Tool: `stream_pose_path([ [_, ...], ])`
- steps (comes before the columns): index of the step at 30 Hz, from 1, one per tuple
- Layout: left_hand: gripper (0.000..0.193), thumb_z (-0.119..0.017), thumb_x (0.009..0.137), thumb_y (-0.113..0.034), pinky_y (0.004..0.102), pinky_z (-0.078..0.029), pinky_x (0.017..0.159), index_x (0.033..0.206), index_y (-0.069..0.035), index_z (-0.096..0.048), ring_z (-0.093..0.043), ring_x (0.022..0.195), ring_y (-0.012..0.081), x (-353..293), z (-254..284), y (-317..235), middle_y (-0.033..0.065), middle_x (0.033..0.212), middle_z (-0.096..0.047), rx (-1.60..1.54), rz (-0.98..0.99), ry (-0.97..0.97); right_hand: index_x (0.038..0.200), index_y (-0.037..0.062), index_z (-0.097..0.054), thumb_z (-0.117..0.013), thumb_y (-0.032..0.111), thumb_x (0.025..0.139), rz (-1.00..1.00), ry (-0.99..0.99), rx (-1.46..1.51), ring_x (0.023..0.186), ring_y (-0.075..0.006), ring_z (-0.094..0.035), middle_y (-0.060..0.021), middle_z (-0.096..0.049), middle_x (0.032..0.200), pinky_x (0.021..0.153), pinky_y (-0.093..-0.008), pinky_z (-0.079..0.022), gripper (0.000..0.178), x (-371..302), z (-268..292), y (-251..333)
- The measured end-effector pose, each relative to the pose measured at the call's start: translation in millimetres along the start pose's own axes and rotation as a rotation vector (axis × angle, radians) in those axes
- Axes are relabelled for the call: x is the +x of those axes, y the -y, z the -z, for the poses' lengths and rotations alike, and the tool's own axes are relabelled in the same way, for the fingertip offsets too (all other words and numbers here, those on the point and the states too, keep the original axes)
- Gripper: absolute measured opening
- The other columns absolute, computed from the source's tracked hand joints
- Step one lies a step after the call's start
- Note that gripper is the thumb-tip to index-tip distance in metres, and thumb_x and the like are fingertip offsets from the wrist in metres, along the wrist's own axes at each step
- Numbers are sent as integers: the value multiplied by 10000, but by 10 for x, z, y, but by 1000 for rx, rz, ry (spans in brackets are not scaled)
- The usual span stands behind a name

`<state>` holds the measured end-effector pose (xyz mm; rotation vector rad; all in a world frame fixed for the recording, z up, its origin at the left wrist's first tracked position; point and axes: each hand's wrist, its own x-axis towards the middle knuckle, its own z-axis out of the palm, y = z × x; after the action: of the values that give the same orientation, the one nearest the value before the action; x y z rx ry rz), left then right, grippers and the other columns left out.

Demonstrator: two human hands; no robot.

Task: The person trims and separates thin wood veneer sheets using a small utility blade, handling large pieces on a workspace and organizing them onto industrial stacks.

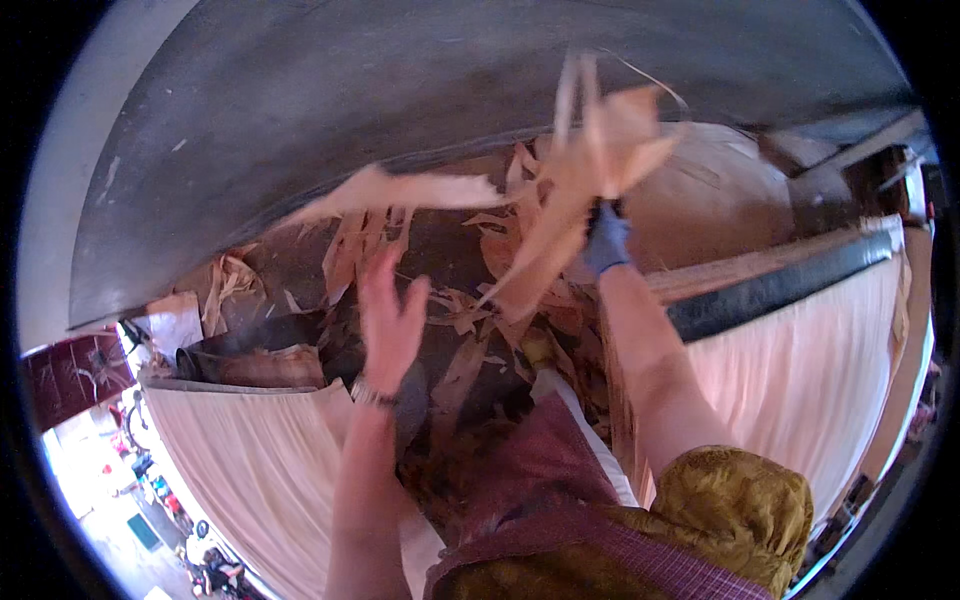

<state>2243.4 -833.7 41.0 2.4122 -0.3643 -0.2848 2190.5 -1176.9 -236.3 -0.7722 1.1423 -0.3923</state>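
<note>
My right hand (608,238), in a blue and dark glove, reaches forward and is closed on a bunch of torn wood veneer strips (628,150). The strips fan out above and to the left of the glove, blurred by motion. My left hand (388,325) is bare, with a bracelet at the wrist and its fingers apart, holding nothing. Beyond it a long pale veneer strip (430,190) stretches along the foot of a grey wall; whether it rests or falls I cannot tell. Torn scraps (465,370) litter the floor between both hands.
A pile of pale veneer sheets (250,440) stands at my left, another pile (800,350) at my right with a dark strip (790,285) along its top. A large grey curved panel (400,80) spans the far side. Parked vehicles (205,550) show at the lower left.
</note>
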Motion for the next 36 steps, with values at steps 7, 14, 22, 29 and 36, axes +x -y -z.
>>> stream_pose_path([
  [7,702,-501,969,-376,479,-171,1179,1515,-22,-241,-193,1445,387,-1433,1104,1755,217,1573,-201,662,573,-450,1033,92,-630,-622,476,891,326,-580,-228,749,-215,-613,-78,-667,906,614,-420,-502,409,1887,865,970],
  [14,707,-290,1034,-488,434,-90,1207,1547,-41,-101,-102,1485,325,-1722,1095,2339,169,1615,-85,443,795,-513,1085,42,-650,-502,298,976,661,-258,-1335,862,-279,-647,-139,-684,1006,782,-417,-502,316,2323,1147,84],
  [22,700,-258,1038,-505,414,-89,1209,1546,-45,-116,-120,1482,290,-1947,1028,2699,135,1616,-106,599,912,-463,973,54,-661,-498,368,926,781,607,-1822,883,-370,-647,-176,-677,971,827,-517,-508,356,2647,724,-3166],
  [29,708,-264,1035,-512,414,-95,1206,1543,-39,-125,-128,1478,294,-1671,780,3115,140,1612,-113,456,876,-453,1157,54,-625,-480,285,966,430,414,-1863,914,-384,-629,-166,-634,1175,820,-458,-530,333,3076,835,-3622],
  [36,717,-270,1032,-519,414,-100,1203,1540,-33,-133,-136,1474,298,-2126,970,2674,145,1609,-120,357,947,-569,1299,111,-585,-582,239,957,-454,640,-480,763,-131,-617,-27,-649,1058,603,-240,-515,365,596,-496,-3093],
])
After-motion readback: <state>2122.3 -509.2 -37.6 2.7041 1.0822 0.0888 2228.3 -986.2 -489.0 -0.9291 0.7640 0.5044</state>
